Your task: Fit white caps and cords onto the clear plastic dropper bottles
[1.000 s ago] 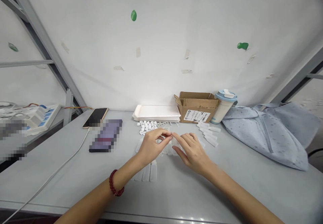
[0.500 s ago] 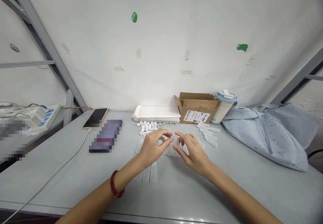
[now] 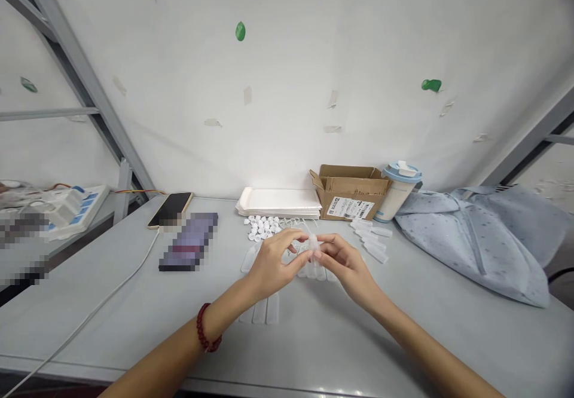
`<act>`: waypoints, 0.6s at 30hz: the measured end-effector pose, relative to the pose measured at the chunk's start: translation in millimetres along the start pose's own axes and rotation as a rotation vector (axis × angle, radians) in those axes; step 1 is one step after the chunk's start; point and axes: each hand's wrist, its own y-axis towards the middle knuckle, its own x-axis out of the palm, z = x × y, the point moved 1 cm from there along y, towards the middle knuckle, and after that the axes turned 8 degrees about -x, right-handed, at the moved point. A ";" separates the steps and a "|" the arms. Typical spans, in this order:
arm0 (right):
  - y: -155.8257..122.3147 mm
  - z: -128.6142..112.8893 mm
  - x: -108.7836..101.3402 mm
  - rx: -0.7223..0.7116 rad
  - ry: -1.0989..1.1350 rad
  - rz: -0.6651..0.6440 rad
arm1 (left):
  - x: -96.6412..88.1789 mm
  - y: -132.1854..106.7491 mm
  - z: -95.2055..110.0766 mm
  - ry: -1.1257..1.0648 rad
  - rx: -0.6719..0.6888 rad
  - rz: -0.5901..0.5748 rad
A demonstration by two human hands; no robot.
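Observation:
A small translucent plastic tube (image 3: 313, 260) stands upright between my hands above the table. My left hand (image 3: 277, 262) is closed on it from the left, thumb and fingertips pinching near its top. From the right, my right hand (image 3: 346, 266) grips the same tube with thumb and fingers. Under and behind the hands lie more clear tubes, partly hidden. Several flat clear tubes (image 3: 272, 309) lie side by side below my left wrist. Past my left hand is a pile of small white caps (image 3: 261, 228), with thin white pieces (image 3: 293, 223) beside it.
More clear tubes (image 3: 374, 250) lie at right. Behind are a stack of white packets (image 3: 282, 202), an open cardboard box (image 3: 359, 198), a lidded cup (image 3: 397, 195) and a blue-grey cloth (image 3: 470, 242). Two phones (image 3: 191, 242) and a white cable (image 3: 103, 305) are at left.
My right hand's fingers have shifted on the tube, its thumb now close to the left thumb. The tube's narrow top shows more plainly between the fingers.

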 end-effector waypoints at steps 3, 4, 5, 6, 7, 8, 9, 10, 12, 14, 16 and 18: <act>1.7 1.1 -1.1 0.097 0.233 0.006 | -0.2 -0.4 0.2 0.024 0.046 -0.048; 2.0 1.7 -1.5 0.114 0.291 0.007 | -0.1 -0.5 0.1 0.036 0.063 -0.063; 2.3 2.1 -1.8 0.126 0.344 0.008 | 0.1 -0.6 -0.2 0.048 0.079 -0.076; 2.6 2.3 -1.9 0.136 0.393 0.006 | 0.2 -0.8 -0.5 0.060 0.093 -0.086; 2.7 2.3 -1.9 0.144 0.436 0.003 | 0.4 -0.8 -0.9 0.069 0.103 -0.094; 3.0 2.0 -1.7 0.151 0.472 -0.002 | 0.6 -0.9 -1.3 0.077 0.110 -0.098; 3.2 1.4 -1.5 0.154 0.499 -0.010 | 0.7 -1.0 -1.7 0.083 0.115 -0.096; 3.5 0.7 -1.2 0.155 0.517 -0.022 | 0.7 -1.0 -2.0 0.089 0.117 -0.090; 4.4 -0.7 -0.6 0.161 0.522 -0.053 | 0.7 -1.2 -2.0 0.096 0.111 -0.071; 5.1 -1.3 -0.7 0.168 0.504 -0.077 | 0.5 -1.5 -1.6 0.103 0.097 -0.060; 5.6 -1.0 -1.3 0.167 0.490 -0.092 | 0.3 -1.7 -1.2 0.107 0.090 -0.061; 5.6 0.1 -2.0 0.157 0.482 -0.104 | 0.3 -1.5 -1.3 0.109 0.099 -0.061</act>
